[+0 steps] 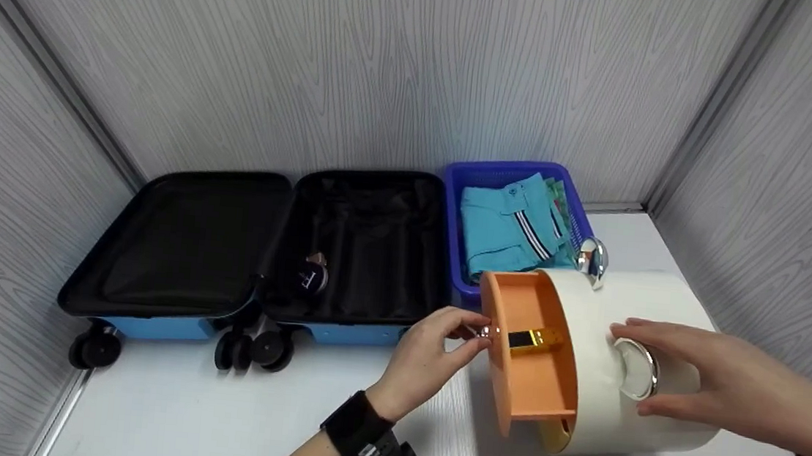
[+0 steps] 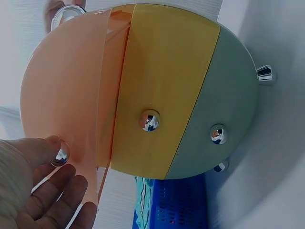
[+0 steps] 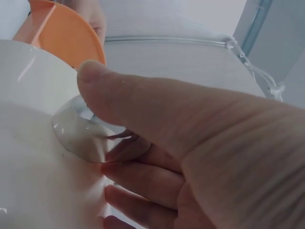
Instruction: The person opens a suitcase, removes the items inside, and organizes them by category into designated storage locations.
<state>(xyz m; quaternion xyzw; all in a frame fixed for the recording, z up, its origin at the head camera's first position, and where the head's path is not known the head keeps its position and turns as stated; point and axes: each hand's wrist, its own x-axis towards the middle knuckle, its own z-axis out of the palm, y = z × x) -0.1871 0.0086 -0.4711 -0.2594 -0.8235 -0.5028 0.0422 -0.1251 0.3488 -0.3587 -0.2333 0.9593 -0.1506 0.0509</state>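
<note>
A white rounded cabinet (image 1: pixel 635 299) lies on its side with its orange drawer (image 1: pixel 504 369) pulled out. A yellow strap with a black face (image 1: pixel 525 339) lies in that drawer. My left hand (image 1: pixel 427 358) pinches the drawer's silver knob (image 2: pixel 61 155) between thumb and fingers. Yellow (image 2: pixel 162 81) and green (image 2: pixel 219 95) drawer fronts beside it are closed or nearly so. My right hand (image 1: pixel 709 372) holds the cabinet's side around a round silver-rimmed fitting (image 1: pixel 637 369), thumb and fingers on either side of it, as the right wrist view (image 3: pixel 157 124) also shows.
An open blue suitcase with black lining (image 1: pixel 192 239) lies to the left, a small dark round item (image 1: pixel 313 277) inside it. A blue-purple basket (image 1: pixel 454 225) behind the cabinet holds folded turquoise clothing (image 1: pixel 498 225). Grey panelled walls (image 1: pixel 391 65) stand around the white surface.
</note>
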